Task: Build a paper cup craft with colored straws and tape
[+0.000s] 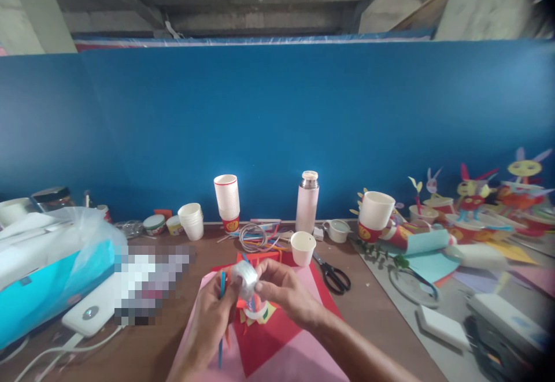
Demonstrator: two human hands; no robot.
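Tape roll [245, 278] pinched between left hand [211, 315], right hand [284, 290]

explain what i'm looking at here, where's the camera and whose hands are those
There is no machine here. One camera sits on a person's head and looks forward and down, so you see the table as they do, with their own two hands at the bottom. The left hand and right hand together hold a tape roll; the left also grips a blue stick. Under them lie pink paper and red paper on a wooden table. Behind stand stacked cups, a flask, a single cup and scissors. Paper crafts fill the right side.
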